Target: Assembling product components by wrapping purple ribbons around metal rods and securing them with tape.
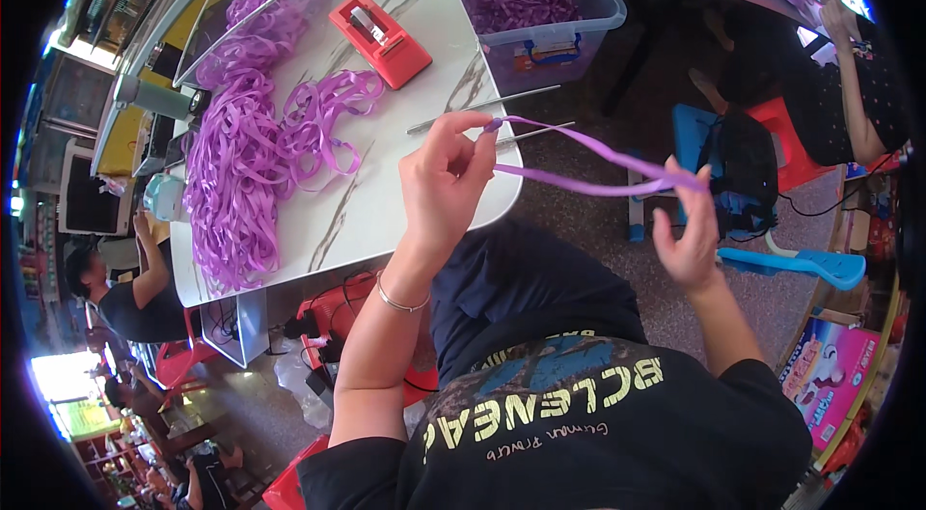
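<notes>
A loop of flat purple ribbon (588, 147) stretches between my hands, past the table's right edge. My left hand (446, 177) pinches one end between thumb and fingertips, where a small dark purple piece shows. At the other end, my right hand (691, 235) has the loop hooked over its raised fingers, with the thumb held apart. Two thin metal rods (532, 95) stick out from the table edge beside my left hand. On the table to the left lies a big heap of purple ribbons (231, 163), with a smaller loose bunch (333, 119) next to it.
A red tape dispenser (391, 52) sits on the white marbled table (386, 211). Beyond the right edge stands a clear plastic bin (603, 23) holding purple pieces. A blue stool (699, 138) is at the right. Another person (849, 95) sits at the far right.
</notes>
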{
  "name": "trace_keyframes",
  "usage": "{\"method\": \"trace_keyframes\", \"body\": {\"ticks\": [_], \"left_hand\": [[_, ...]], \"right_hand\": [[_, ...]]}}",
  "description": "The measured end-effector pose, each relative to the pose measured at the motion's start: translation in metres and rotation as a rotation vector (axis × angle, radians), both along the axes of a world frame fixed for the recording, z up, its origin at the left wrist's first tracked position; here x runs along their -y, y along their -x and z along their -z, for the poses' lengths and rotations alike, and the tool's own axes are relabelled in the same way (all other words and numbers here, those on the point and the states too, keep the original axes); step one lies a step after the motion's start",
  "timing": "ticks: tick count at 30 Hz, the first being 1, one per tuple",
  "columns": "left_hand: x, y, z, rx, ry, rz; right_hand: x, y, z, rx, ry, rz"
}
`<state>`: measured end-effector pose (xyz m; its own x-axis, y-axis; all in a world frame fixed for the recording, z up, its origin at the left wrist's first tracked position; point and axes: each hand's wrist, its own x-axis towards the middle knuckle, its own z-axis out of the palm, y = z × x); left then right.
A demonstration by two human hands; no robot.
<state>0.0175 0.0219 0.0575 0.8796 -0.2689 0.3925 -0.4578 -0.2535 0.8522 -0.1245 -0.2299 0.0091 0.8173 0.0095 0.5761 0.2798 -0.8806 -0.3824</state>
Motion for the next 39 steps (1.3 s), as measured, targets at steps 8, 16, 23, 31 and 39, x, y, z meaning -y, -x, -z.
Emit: {"method": "trace_keyframes", "body": {"ticks": [8,16,23,31,39], "left_hand": [[0.005,-0.006,-0.011,0.632,-0.142,0.155],[0.003,-0.008,-0.006,0.784,-0.272,0.342],[0.001,-0.007,-0.007,0.869,-0.312,0.335],[-0.002,-0.007,-0.009,0.904,-0.358,0.326],[-0.004,-0.007,-0.009,0.942,-0.388,0.335]], "right_hand": [[-0.011,0.017,0.029,-0.212,-0.163,-0.438],[-0.042,-0.089,-0.055,-0.873,-1.253,-0.726],[-0.041,-0.100,-0.059,-1.317,-1.534,-0.878],[-0.040,-0.101,-0.060,-1.303,-1.498,-0.803],[-0.042,-0.102,-0.062,-1.335,-1.482,-0.792]]}}
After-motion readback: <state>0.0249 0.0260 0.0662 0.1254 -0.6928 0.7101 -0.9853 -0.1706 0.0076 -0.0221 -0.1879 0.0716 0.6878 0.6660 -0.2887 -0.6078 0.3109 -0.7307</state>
